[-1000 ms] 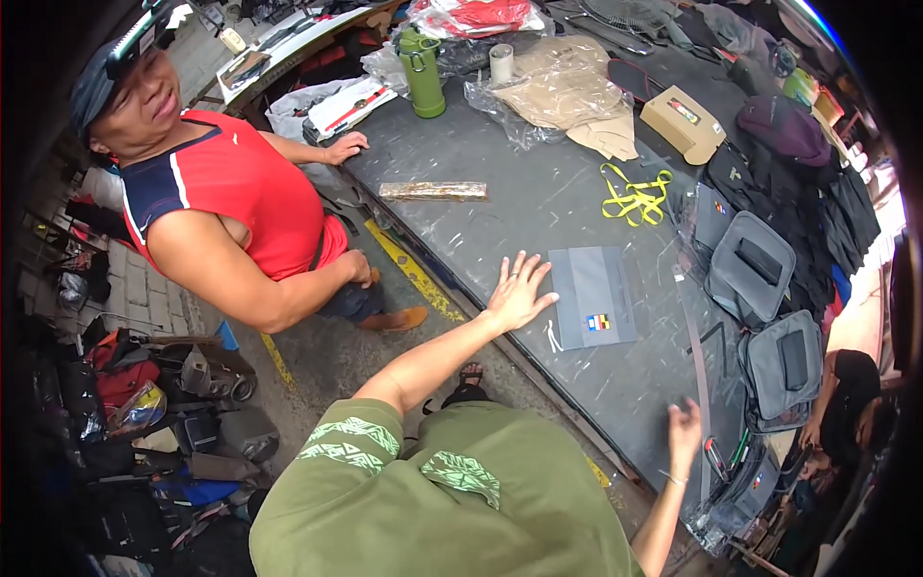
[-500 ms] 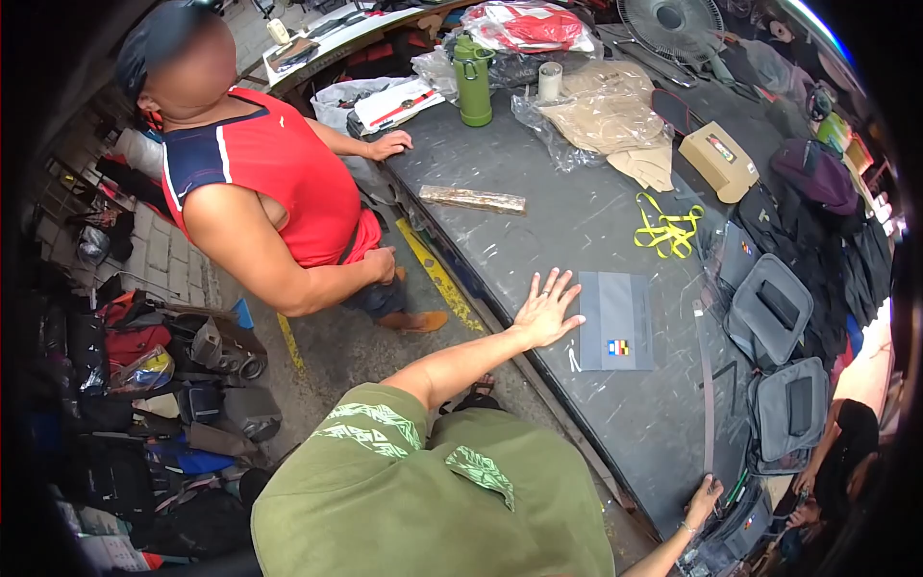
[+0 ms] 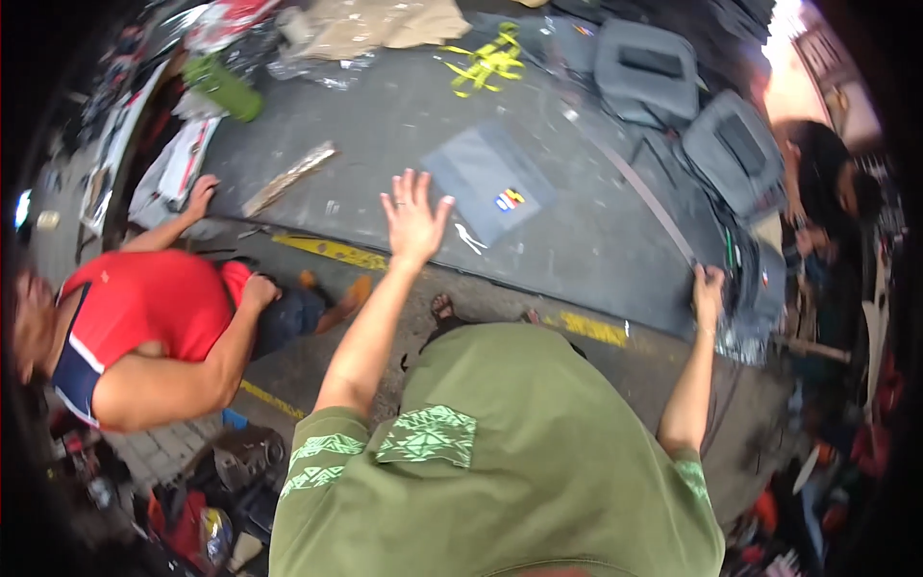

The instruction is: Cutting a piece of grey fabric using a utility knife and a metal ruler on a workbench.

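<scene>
Centrally, grey panel (image 3: 486, 179), small tricolour label (image 3: 509, 199).

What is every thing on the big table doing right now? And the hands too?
left hand: open, fingers spread, above the table edge
right hand: closed on the grey strap
grey fabric panel: lying flat
green bottle: lying on its side
yellow straps: in a loose tangle
grey bags: piled at the table's right

Flat grey fabric panel (image 3: 486, 178) with small coloured patch lies on the dark table
</scene>
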A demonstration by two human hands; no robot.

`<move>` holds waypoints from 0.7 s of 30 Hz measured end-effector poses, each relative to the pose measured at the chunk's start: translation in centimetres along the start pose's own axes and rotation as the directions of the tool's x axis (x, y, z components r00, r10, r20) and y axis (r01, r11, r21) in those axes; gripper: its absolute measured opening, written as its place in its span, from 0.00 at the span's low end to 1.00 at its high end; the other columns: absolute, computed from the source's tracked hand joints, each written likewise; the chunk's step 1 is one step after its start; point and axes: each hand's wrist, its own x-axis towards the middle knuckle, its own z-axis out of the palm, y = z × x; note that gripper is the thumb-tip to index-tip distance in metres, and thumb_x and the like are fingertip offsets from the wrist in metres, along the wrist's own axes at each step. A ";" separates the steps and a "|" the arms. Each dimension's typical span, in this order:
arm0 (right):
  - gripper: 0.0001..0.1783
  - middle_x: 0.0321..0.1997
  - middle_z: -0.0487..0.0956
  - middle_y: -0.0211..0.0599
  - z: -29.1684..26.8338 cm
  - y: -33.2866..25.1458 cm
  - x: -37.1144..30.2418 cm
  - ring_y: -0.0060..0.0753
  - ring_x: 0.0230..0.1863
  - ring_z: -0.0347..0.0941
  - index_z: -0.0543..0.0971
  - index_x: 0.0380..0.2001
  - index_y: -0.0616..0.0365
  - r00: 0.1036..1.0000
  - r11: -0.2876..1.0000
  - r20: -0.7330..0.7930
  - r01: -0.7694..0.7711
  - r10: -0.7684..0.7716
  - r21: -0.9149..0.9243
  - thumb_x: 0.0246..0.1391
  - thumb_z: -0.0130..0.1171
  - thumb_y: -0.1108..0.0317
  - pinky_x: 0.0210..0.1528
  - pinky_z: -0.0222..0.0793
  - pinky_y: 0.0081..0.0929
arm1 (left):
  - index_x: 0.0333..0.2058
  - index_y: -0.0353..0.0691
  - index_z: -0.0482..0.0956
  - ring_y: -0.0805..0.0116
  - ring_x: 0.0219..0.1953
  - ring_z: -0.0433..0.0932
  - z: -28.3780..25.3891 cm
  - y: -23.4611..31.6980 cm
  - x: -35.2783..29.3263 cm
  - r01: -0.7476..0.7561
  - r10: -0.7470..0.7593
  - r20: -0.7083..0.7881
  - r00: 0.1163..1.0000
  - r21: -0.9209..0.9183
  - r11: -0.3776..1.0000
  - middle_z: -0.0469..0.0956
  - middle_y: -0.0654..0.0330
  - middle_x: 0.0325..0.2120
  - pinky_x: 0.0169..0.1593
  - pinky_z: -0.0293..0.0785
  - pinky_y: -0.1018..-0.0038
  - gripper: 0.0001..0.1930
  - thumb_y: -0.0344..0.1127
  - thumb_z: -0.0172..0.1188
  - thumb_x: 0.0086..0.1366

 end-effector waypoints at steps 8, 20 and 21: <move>0.30 0.47 0.81 0.47 1.2 -3.9 -9.5 0.35 0.34 0.82 0.55 0.58 0.48 0.976 0.292 0.139 -0.183 0.167 0.939 0.64 0.63 0.70 0.36 0.81 0.29 | 0.72 0.41 0.59 0.45 0.78 0.46 0.2 -0.1 -0.2 0.001 -0.001 -0.006 1.000 -0.045 0.999 0.53 0.47 0.75 0.76 0.38 0.40 0.39 0.62 0.49 0.73; 0.12 0.29 0.75 0.23 -1.9 -7.5 -8.2 0.19 0.29 0.71 0.73 0.35 0.50 0.999 0.626 0.024 0.005 -0.037 0.780 0.58 0.68 0.62 0.35 0.67 0.21 | 0.73 0.50 0.60 0.43 0.79 0.40 -2.6 -1.0 0.7 -0.102 0.100 0.303 0.948 -0.010 0.995 0.50 0.57 0.77 0.73 0.37 0.30 0.60 0.76 0.69 0.46; 0.14 0.27 0.73 0.21 -2.2 -7.4 -7.7 0.17 0.28 0.69 0.74 0.34 0.50 0.999 0.662 0.005 0.023 -0.039 0.749 0.59 0.69 0.57 0.33 0.65 0.21 | 0.73 0.52 0.60 0.44 0.79 0.40 -3.1 -1.5 0.8 -0.116 0.119 0.351 0.929 -0.028 0.993 0.50 0.57 0.77 0.73 0.38 0.30 0.60 0.75 0.71 0.45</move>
